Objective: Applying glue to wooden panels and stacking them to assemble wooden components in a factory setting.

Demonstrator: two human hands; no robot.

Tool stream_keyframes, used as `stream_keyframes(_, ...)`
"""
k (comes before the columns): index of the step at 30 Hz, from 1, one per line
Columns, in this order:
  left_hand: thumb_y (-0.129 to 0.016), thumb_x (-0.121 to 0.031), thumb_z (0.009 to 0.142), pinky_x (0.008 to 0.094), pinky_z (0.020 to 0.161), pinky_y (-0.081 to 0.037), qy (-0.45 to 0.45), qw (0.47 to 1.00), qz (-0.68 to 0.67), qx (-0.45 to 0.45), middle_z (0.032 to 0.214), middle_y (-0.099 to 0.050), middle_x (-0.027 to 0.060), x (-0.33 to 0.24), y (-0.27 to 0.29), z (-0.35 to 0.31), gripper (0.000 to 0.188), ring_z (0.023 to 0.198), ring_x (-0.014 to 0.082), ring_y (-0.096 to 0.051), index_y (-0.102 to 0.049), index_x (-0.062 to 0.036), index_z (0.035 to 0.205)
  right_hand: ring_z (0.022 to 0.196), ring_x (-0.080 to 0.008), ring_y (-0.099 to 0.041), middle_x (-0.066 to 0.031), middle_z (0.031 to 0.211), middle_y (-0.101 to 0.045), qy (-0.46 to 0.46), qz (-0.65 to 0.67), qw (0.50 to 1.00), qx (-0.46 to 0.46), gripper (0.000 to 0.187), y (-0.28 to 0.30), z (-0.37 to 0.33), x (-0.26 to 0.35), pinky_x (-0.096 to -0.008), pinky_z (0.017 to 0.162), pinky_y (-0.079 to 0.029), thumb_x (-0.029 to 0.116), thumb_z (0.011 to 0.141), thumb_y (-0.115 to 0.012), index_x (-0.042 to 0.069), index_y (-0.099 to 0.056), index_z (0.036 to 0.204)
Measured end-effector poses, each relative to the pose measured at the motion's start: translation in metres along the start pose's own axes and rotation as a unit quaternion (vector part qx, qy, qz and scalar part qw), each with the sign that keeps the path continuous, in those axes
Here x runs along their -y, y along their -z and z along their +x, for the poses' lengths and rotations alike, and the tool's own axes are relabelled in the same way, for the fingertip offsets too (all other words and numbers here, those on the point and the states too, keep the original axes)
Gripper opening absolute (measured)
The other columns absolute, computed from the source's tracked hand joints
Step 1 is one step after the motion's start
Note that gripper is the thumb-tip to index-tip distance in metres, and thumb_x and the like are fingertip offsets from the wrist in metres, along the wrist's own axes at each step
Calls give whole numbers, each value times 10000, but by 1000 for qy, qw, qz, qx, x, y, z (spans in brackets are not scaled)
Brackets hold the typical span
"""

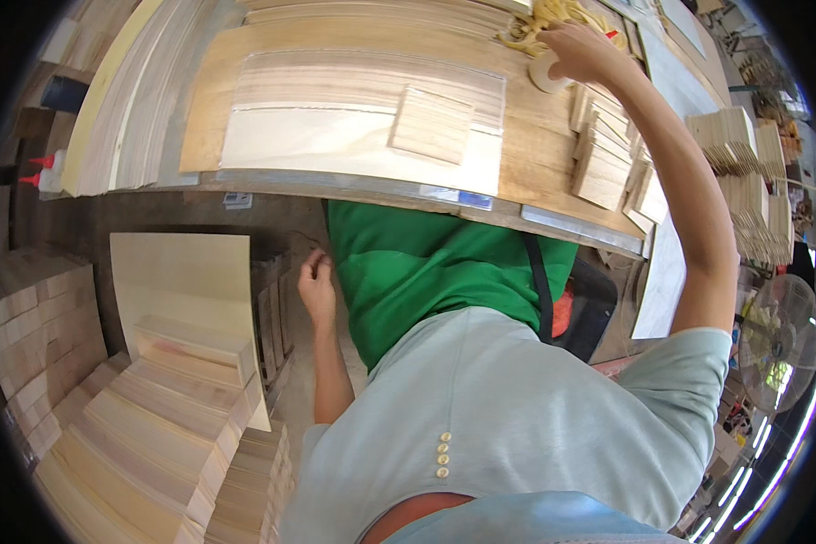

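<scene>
My right hand reaches far across the wooden workbench and rests on a roll of tape, next to a heap of yellow rubber bands. My left hand hangs below the bench edge beside my green apron, fingers loosely curled, holding nothing that I can see. A small bundle of thin wood strips lies on a pale sheet in the middle of the bench.
Stacks of small wooden pieces sit at the bench's right. Tall piles of wood slats stand on the floor at my left. Glue bottles with red caps are at far left. A fan stands at right.
</scene>
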State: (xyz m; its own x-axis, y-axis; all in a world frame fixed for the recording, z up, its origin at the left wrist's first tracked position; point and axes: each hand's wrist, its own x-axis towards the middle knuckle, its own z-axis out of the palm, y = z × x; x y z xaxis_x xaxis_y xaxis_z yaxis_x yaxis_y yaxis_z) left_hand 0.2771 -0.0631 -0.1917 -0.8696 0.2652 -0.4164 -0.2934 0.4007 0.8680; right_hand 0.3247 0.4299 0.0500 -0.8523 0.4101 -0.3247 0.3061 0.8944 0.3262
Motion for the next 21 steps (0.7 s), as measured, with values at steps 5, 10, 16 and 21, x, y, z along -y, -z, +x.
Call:
stream_keyframes(5,-614,-135,815,355,752,-498,67,996,47,-25,891,-698,155,122,-11,11,281,815,274,-645,-662,75,995,1083,-323,-586,-160,1161,-623,55,178,970,-159,407,20,-82,57,-414,912,-473,165,835,-694,50,-594,1213)
stream_keyframes(10,-611,-138,820,355,741,-500,31,995,98,-10,893,-698,151,114,-24,-16,278,812,267,-648,-661,71,997,857,-285,-663,-159,931,-674,38,386,917,-87,307,-2,-133,78,-377,759,-519,134,831,-694,7,-635,1104)
stream_keyframes(16,-608,-140,826,354,729,-501,21,987,157,10,896,-698,146,105,-27,-2,275,809,257,-650,-660,67,1000,791,-206,-653,-139,878,-686,-58,516,855,-6,190,-25,-150,75,-313,712,-502,76,847,-671,-25,-671,1008)
stream_keyframes(21,-606,-143,832,353,718,-502,33,972,222,64,898,-698,142,77,-8,26,272,806,250,-653,-659,63,1002,730,-209,-659,-115,801,-686,-76,650,749,104,102,-16,-115,102,-314,679,-508,43,851,-652,-36,-675,911)
